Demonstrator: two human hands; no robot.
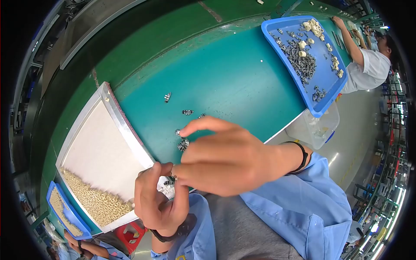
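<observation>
My left hand [159,201] and my right hand [225,158] meet fingertip to fingertip at the table's near edge. Thumbs and index fingers are closed on something tiny, mostly hidden by the fingers. Small silver and dark pieces [167,182] show between the left fingers; whether that hand holds them or they lie behind it I cannot tell. Just beyond the right knuckles, a little cluster of dark metal parts [183,144] rests on the green table mat [208,82]. Farther off lie a dark metal part [187,112] and a longer silver one [167,97].
On the left stands a pale, white-rimmed tray [104,143] with cream rings [97,199] heaped at its near end. A smaller blue tray [79,233] is beside it. At the right, a large blue tray [324,69] holds metal parts and cream pieces. Co-workers [370,69] sit nearby.
</observation>
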